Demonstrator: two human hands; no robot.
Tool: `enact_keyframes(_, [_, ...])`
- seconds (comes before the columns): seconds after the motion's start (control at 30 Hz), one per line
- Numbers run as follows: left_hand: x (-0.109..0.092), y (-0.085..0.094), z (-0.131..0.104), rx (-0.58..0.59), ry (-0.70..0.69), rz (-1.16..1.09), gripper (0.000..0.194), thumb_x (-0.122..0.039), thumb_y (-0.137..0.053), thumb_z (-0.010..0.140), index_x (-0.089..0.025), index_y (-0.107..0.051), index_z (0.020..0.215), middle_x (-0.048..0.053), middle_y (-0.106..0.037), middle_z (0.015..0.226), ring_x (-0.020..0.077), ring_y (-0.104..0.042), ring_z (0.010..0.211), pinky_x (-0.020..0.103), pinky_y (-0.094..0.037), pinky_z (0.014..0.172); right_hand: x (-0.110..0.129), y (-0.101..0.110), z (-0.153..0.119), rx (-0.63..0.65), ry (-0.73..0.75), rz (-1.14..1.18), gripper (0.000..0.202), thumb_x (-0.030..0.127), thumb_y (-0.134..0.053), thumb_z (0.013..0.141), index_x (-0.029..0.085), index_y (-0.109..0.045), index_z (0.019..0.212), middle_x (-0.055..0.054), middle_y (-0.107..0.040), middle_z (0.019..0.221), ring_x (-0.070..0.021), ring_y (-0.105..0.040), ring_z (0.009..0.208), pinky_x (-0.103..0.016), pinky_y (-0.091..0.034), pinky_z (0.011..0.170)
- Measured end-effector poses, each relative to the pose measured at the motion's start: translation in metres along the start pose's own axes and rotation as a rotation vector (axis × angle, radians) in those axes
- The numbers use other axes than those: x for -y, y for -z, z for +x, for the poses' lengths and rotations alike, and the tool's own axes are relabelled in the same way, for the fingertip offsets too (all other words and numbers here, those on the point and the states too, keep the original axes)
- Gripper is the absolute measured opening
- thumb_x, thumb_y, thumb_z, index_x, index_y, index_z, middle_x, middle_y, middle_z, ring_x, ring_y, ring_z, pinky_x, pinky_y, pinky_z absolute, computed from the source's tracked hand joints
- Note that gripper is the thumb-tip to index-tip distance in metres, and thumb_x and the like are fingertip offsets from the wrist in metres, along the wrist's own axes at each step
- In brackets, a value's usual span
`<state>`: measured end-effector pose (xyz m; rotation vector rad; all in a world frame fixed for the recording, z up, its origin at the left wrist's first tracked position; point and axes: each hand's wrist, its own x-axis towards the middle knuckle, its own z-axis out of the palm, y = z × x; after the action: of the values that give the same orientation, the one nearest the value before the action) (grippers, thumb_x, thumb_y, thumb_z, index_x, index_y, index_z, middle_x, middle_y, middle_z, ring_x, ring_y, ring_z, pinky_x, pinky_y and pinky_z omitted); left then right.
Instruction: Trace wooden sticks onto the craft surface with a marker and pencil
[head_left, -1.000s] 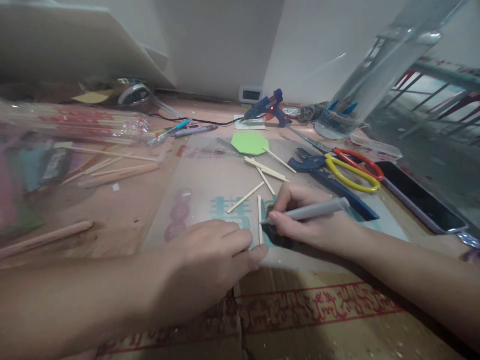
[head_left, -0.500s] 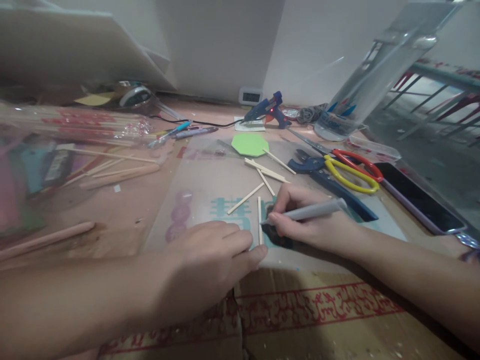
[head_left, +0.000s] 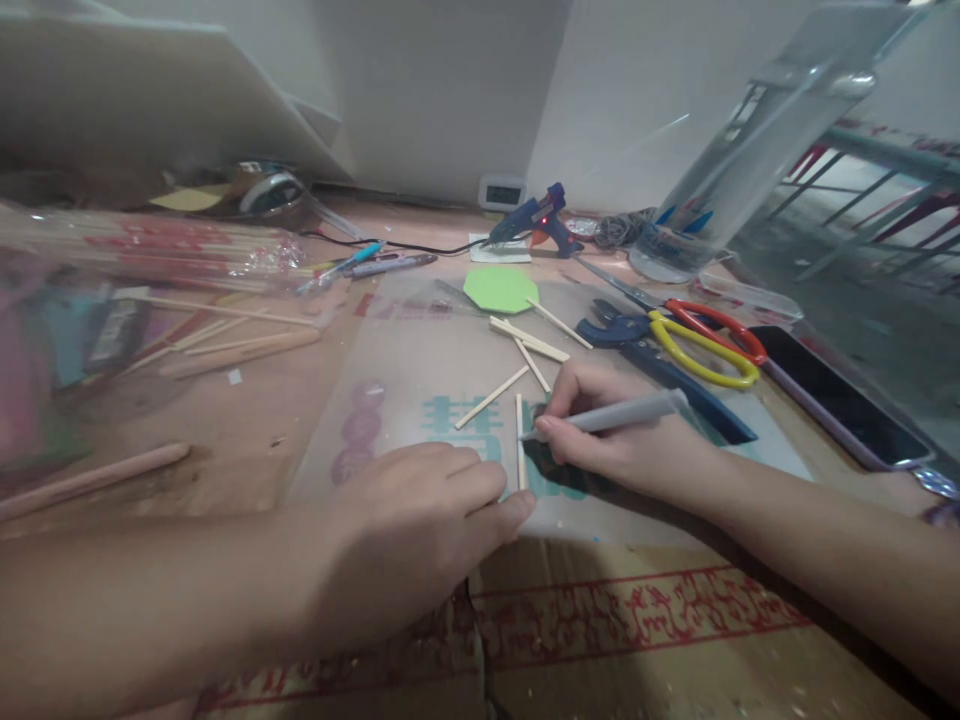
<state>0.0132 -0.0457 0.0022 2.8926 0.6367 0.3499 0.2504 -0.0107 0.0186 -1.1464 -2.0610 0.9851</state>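
Far left of the bright green flat octagon [head_left: 499, 288]: clear plastic bag of long pale sticks with red marks [head_left: 150, 245]. Left hand [head_left: 435, 500] lies below and left of the octagon, fingers bent, thumb at the near end of a short, straight, pale wooden stick [head_left: 519, 415]. Can't tell if it pinches the stick or just presses it down.

Stick sits below the octagon, on a translucent whitish sheet with teal and purple print [head_left: 420, 350]. Handling, my read: very light, fairly stiff, dry rather than slippery, but thin enough to snap if bent and to roll or skid if nudged. Best hold is at an end, the near one under the thumb, leaving the middle free.

Looks: plain cream, slim, even width, pointing away from the person; near end partly behind the thumb. More loose pale sticks [head_left: 491, 397] lie between it and the octagon.

Right hand [head_left: 615, 430], below and right of the octagon, grasps a slim light-grey pen [head_left: 630, 412] between thumb and fingers. Tip is at the stick's right edge; contact unclear.

Right of the octagon: scissors with red and yellow loop handles [head_left: 671, 303].
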Motion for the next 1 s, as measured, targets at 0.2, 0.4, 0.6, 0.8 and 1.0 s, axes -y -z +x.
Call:
enact_keyframes(0.2, [0.0008, 0.0, 0.0009, 0.007, -0.026, 0.004, 0.025, -0.008, -0.043, 0.098, -0.02, -0.06, 0.113, 0.0, -0.058, 0.082, 0.02, -0.048, 0.07, 0.034, -0.032, 0.065, -0.0018, -0.0006, 0.0081, -0.129, -0.107, 0.007, 0.021, 0.027, -0.067, 0.088, 0.022, -0.051, 0.076, 0.0, -0.066, 0.062, -0.0143, -0.061, 0.055, -0.024, -0.043, 0.05])
enact_keyframes(0.4, [0.0013, 0.0021, 0.0014, 0.053, -0.017, 0.008, 0.028, -0.007, -0.045, 0.094, -0.021, -0.059, 0.114, 0.001, -0.058, 0.083, 0.0202, -0.05, 0.071, 0.033, -0.03, 0.064, -0.0001, 0.0034, 0.0037, -0.069, -0.053, -0.037, 0.021, 0.025, -0.069, 0.086, 0.022, -0.053, 0.073, 0.001, -0.064, 0.061, -0.0121, -0.054, 0.052, -0.024, -0.039, 0.048])
enact_keyframes(0.6, [0.0012, 0.0003, 0.0013, 0.046, -0.012, 0.001, 0.025, -0.008, -0.043, 0.097, -0.02, -0.06, 0.111, 0.001, -0.059, 0.083, 0.021, -0.053, 0.073, 0.034, -0.033, 0.065, -0.0025, 0.0037, 0.0079, -0.062, -0.073, -0.029, 0.022, 0.026, -0.068, 0.088, 0.022, -0.052, 0.073, 0.0, -0.066, 0.061, -0.0136, -0.057, 0.054, -0.025, -0.041, 0.049])
enact_keyframes(0.8, [0.0035, -0.0025, -0.0008, 0.04, -0.031, 0.017, 0.03, -0.006, -0.047, 0.093, -0.021, -0.056, 0.116, 0.001, -0.059, 0.086, 0.0211, -0.053, 0.075, 0.034, -0.031, 0.065, -0.0058, 0.0037, 0.0092, -0.147, -0.084, -0.024, 0.021, 0.029, -0.068, 0.09, 0.022, -0.052, 0.078, 0.0, -0.068, 0.063, -0.0146, -0.063, 0.056, -0.025, -0.045, 0.052])
enact_keyframes(1.0, [0.0023, -0.0028, -0.0017, 0.03, -0.025, 0.022, 0.03, -0.007, -0.048, 0.095, -0.022, -0.055, 0.12, 0.0, -0.06, 0.086, 0.0208, -0.054, 0.077, 0.034, -0.032, 0.066, -0.0044, 0.0051, 0.0074, -0.097, -0.078, -0.042, 0.022, 0.028, -0.069, 0.088, 0.022, -0.052, 0.075, 0.0, -0.067, 0.062, -0.0137, -0.06, 0.054, -0.024, -0.043, 0.049])
